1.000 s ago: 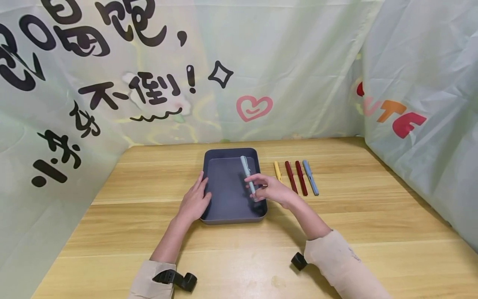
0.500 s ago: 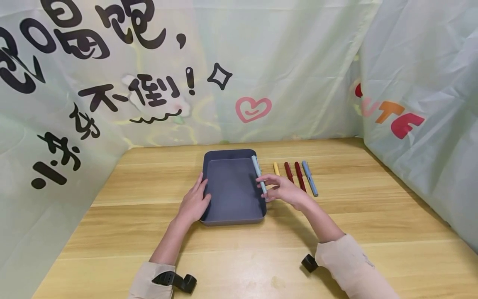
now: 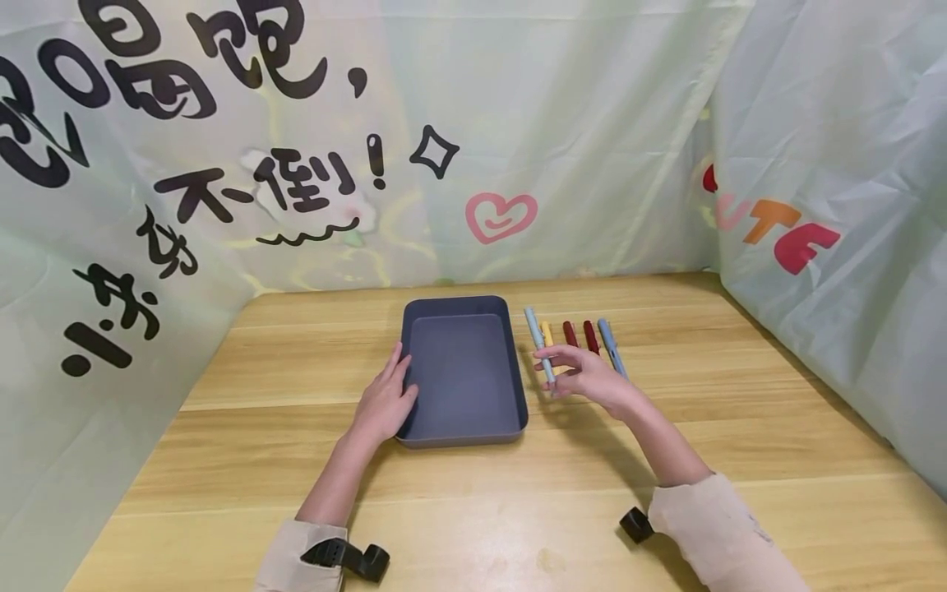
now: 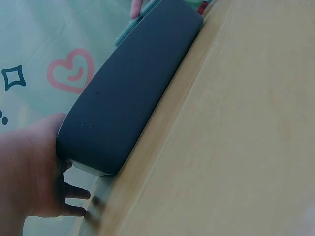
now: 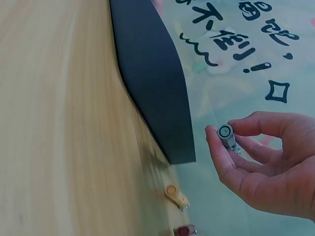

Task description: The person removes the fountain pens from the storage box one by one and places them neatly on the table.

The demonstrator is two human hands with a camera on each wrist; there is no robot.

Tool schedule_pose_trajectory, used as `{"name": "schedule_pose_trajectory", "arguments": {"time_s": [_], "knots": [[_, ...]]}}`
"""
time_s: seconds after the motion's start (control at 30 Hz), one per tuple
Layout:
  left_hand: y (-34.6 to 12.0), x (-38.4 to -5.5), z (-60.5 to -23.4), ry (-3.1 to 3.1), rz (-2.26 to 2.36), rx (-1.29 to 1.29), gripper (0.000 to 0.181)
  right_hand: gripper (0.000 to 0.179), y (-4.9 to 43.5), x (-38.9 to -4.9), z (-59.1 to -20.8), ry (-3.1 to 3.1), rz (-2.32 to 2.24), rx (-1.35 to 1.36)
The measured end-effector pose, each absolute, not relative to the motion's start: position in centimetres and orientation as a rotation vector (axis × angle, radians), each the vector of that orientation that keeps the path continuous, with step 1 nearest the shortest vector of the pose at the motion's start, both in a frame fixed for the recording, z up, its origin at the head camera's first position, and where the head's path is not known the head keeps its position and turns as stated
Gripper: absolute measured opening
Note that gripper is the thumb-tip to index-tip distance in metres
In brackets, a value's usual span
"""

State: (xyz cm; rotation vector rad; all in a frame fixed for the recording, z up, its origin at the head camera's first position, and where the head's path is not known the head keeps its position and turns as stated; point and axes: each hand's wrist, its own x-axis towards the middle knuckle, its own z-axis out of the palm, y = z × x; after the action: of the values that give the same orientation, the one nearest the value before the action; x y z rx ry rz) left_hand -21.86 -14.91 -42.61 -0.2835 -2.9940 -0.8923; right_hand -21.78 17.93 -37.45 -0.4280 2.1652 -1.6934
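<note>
A dark blue-grey rectangular tray [image 3: 462, 386] stands on the wooden table. My left hand [image 3: 385, 400] grips its left side, thumb over the rim and fingers along the outer wall; in the left wrist view that hand [image 4: 34, 169] is at the tray's near end. Just right of the tray, my right hand [image 3: 584, 378] pinches a pale blue pen [image 3: 534, 327] between thumb and fingertips, raised above the table. The right wrist view shows this pen [image 5: 225, 131] end-on. Beside it lie a yellow pen [image 3: 547, 331], two dark red pens [image 3: 569, 333] and a blue pen [image 3: 611, 344], partly behind the hand.
A printed cloth [image 3: 592, 148] with black lettering and a pink heart [image 3: 501, 218] hangs behind the wooden table [image 3: 473, 518] and along its sides. Black wrist cameras [image 3: 375, 562] are strapped over both sleeves.
My right hand has carried the pale blue pen rightward from over the tray, past its right rim, to beside the yellow pen. The left hand has stayed on the tray.
</note>
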Motion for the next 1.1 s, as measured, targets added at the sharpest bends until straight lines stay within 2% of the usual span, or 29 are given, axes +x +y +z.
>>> {"name": "schedule_pose_trajectory", "arguments": {"time_s": [1.1], "knots": [[-14.8,-21.8,-42.5,-3.001,-0.911,-0.291,0.056,0.053,25.7,-22.2,-36.2,2.317,-1.718,-0.274]]}}
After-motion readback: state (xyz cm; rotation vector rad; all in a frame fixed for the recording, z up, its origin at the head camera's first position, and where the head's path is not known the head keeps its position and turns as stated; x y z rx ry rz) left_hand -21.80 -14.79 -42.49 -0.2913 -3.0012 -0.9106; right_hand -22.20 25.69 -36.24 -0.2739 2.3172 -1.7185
